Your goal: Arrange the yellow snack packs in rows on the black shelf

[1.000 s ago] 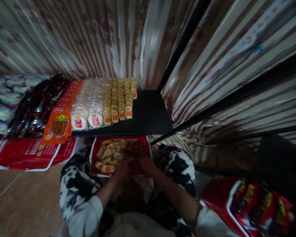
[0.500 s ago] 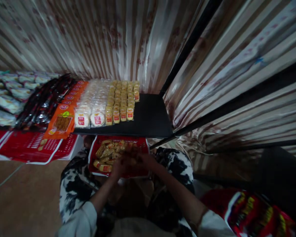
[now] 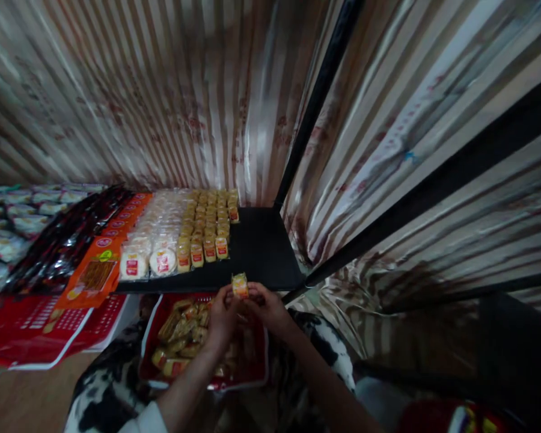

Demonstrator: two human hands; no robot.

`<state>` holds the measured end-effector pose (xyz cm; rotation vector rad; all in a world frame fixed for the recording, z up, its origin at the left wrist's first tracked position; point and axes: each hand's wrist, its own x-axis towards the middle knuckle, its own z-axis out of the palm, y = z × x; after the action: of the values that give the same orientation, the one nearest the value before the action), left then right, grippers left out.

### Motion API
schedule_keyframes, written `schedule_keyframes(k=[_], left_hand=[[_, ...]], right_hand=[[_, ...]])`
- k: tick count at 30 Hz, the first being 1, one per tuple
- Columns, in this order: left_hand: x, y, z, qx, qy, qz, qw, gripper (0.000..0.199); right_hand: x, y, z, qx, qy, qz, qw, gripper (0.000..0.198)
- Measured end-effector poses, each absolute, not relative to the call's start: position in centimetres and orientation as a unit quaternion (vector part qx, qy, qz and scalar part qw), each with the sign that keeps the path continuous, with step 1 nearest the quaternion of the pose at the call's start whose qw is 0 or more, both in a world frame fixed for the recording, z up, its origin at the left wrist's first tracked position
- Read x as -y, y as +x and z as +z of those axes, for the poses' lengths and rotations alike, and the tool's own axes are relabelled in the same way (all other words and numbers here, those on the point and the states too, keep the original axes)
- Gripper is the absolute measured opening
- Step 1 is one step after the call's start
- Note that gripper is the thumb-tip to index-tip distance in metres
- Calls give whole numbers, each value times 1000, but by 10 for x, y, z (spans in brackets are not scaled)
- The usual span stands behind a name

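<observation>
Between my left hand [image 3: 224, 311] and my right hand [image 3: 269, 308], a small yellow snack packet [image 3: 240, 285] with an orange label is pinched upright by the fingertips. Both hands are closed on it, just in front of the shelf's front edge. Below them, a red basket [image 3: 146, 337] with a white rim sits between my knees and holds several loose yellow packets [image 3: 184, 328]. On the black shelf [image 3: 264, 246], similar packets [image 3: 207, 231] stand in tight rows, with one more packet [image 3: 233, 211] at the back right of them.
Left along the shelf are round white packets [image 3: 163, 260], orange snack bags [image 3: 94, 267], dark shiny bags [image 3: 67, 240] and white bags [image 3: 15, 231]. Red baskets [image 3: 40, 331] hang below at left. Black frame bars [image 3: 388, 198] cross at right before a striped curtain [image 3: 162, 108].
My hands have come up out of the basket with a yellow packet held between them, now at the shelf's edge. The view has tilted, so the shelf appears lower.
</observation>
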<state>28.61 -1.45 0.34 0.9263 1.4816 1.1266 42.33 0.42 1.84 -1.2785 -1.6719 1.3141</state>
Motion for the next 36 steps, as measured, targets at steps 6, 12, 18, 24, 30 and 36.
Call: schedule_keyframes(k=[6, 12, 18, 24, 30, 36], left_hand=[[-41, 311, 19, -613, 433, 486, 447, 32], [-83, 329, 38, -662, 465, 477, 344, 35], [-124, 342, 22, -641, 414, 504, 405, 50], [-159, 346, -8, -609, 405, 542, 414, 54], [-175, 339, -26, -594, 393, 582, 393, 53], [-179, 334, -34, -578, 403, 581, 407, 52]], right_hand=[[-51, 430, 12, 582, -552, 438, 406, 33], [-127, 418, 10, 564, -610, 351, 431, 30], [-189, 399, 6, 604, -612, 305, 410, 27], [-222, 385, -9, 637, -579, 297, 414, 27], [-231, 380, -19, 646, -559, 306, 421, 36], [-230, 383, -21, 637, -532, 320, 458, 34]])
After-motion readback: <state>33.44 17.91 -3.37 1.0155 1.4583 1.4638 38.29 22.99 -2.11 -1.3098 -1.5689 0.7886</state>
